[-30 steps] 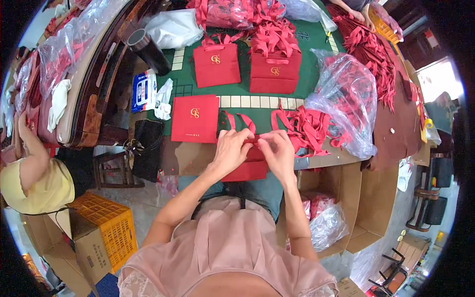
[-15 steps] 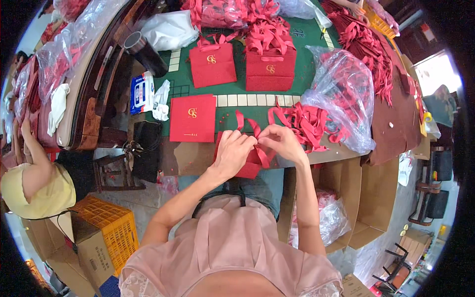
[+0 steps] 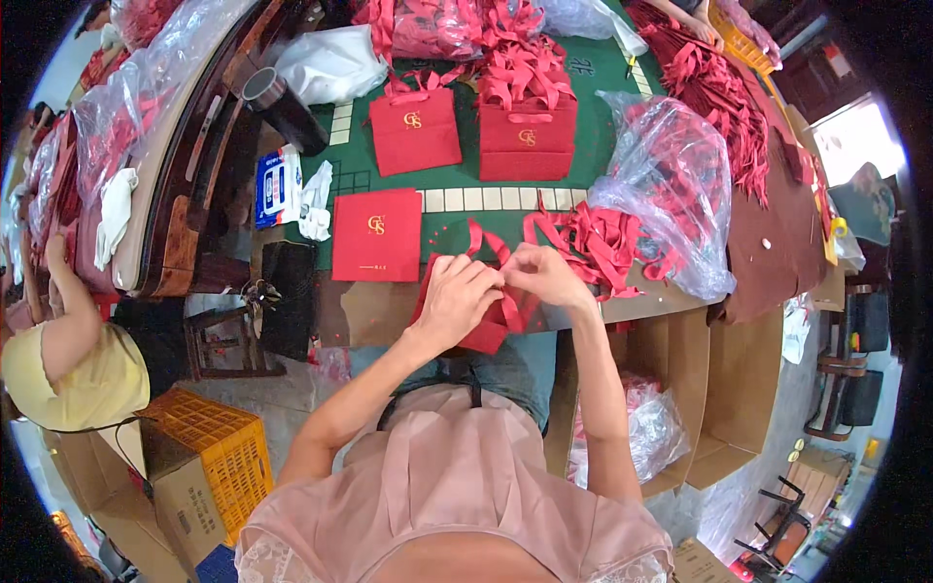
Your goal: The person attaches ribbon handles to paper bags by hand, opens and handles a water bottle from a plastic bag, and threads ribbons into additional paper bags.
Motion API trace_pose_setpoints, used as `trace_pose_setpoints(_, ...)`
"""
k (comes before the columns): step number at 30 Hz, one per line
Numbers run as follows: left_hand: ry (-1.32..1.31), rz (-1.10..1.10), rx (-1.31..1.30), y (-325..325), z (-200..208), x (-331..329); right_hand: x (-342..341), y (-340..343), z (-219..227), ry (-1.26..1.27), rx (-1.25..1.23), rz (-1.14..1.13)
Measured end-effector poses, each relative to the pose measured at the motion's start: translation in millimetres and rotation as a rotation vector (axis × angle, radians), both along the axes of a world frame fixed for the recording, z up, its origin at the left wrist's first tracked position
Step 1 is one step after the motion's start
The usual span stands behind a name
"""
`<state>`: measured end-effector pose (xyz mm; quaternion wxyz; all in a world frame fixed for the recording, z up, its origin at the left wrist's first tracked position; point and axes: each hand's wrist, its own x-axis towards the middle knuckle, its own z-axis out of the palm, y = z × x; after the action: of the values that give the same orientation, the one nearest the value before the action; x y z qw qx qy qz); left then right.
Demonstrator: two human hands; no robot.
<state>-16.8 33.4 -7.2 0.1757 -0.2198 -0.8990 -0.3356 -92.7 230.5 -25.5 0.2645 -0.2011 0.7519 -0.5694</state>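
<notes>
Left hand (image 3: pixel 455 296) clamps the red bag (image 3: pixel 483 338), best kept steady; right hand (image 3: pixel 549 279) pinches its ribbon (image 3: pixel 495 241), best kept flat and untwisted.

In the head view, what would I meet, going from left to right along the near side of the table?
Blue-and-white packet, crumpled white wad, flat red square with gold emblem, left hand, right hand, clear plastic bag.

From a distance, I view a bright white four-sided opening (image 3: pixel 857 143) at far right, a dark-brown wooden chair (image 3: pixel 216 319) left, and grey floor (image 3: pixel 292 392).
</notes>
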Motion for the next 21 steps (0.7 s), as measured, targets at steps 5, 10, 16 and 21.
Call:
trace_pose_setpoints(5, -0.169, -0.029, 0.089, -5.0, 6.1, -0.9, -0.7, -12.4, -8.1, 0.01, 0.042, -0.312)
trace_pose_setpoints(10, -0.219, 0.088, 0.14, -1.0, 6.8, -5.4, -9.4, -3.0, -0.2, 0.16, 0.112, -0.476)
trace_pose_setpoints(16, -0.295, 0.178, 0.165, -12.7, -2.1, -19.2, 25.2, 22.5, 15.1, 0.175, 0.044, -0.608)
trace_pose_setpoints(21, -0.282, 0.221, 0.174, -20.9, -5.9, -21.9, 59.2, 12.5, 33.7, 0.481, 0.243, -0.504)
